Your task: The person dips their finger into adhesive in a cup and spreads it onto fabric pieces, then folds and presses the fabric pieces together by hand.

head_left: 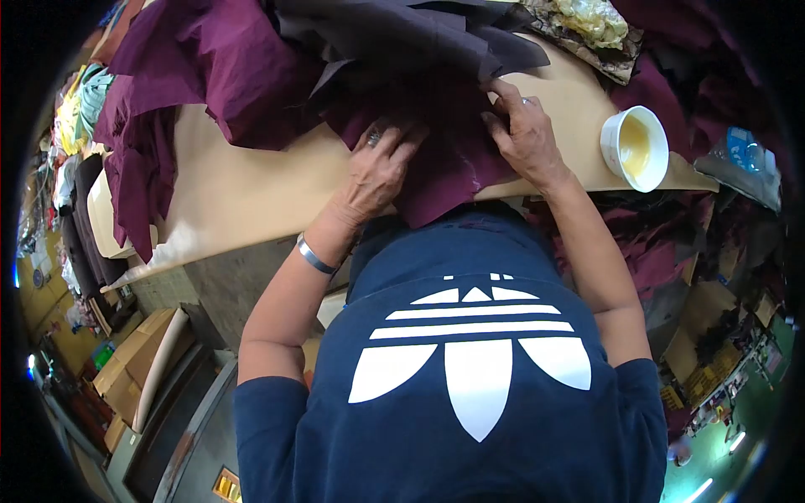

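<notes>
Maroon cloth [440,172] lies over the front edge of the tan table, between my two hands. My left hand [381,163] rests on its left part, fingers apart and pointing up the cloth, with a ring and a metal bracelet on that arm. At the right edge of the same cloth is my right hand [524,130], its thumb and forefinger bent with a gap between them, the fingertips touching the fabric. Dark grey cloth [402,42] is bunched just beyond both hands and covers part of the maroon piece.
More maroon cloth [251,92] is heaped at the left and hangs over the table [235,184]. A white bowl [613,144] with yellowish contents stands at the right edge. Near it are a plastic packet [746,163] and crumpled yellowish plastic [591,21]. Cardboard boxes [138,360] stand below left.
</notes>
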Demonstrator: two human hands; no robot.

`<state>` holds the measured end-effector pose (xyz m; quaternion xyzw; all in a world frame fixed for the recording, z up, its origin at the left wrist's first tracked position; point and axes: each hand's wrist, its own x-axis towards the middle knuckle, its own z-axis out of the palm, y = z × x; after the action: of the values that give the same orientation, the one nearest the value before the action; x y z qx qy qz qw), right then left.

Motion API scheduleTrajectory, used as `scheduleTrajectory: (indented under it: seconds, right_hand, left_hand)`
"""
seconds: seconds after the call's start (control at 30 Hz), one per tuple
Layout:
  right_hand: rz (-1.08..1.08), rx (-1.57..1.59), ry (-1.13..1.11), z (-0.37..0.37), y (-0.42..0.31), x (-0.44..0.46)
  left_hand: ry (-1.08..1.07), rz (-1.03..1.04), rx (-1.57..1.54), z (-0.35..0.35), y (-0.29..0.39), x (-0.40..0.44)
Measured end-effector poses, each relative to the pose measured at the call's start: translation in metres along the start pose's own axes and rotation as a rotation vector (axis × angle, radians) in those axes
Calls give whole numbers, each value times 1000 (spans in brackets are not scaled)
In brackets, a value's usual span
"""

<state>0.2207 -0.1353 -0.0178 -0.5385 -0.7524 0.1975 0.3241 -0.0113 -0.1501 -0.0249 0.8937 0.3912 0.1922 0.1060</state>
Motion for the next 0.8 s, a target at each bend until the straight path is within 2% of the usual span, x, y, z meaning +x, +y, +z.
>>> scheduleTrajectory:
  seconds: [0.03,0.13,0.27,0.37,0.47,0.53,0.63,0.73,0.8]
  right_hand:
    - [14,-6,-31,-2,-2,4]
    - [-86,-129,24,7,6,20]
    - [-131,-71,79,17,11,23]
    - [-133,-87,115,20,15,20]
    - [-97,-60,79,20,17,17]
    - [-74,0,49,16,15,18]
    - [-115,-110,59,4,-4,11]
    - [-108,-315,-127,8,-16,5]
    - [-14,-335,-223,7,-17,3]
  left_hand:
    - [33,-30,2,-2,-1,3]
    - [-43,-20,86,-9,0,7]
    - [-88,-51,71,-7,1,4]
    - [-47,76,45,-13,8,9]
    - [-144,168,101,-15,8,7]
    - [-154,95,83,-8,3,2]
    - [-152,60,80,-5,-1,1]
    - [-151,77,59,-7,-1,0]
    - [-157,83,53,-6,0,1]
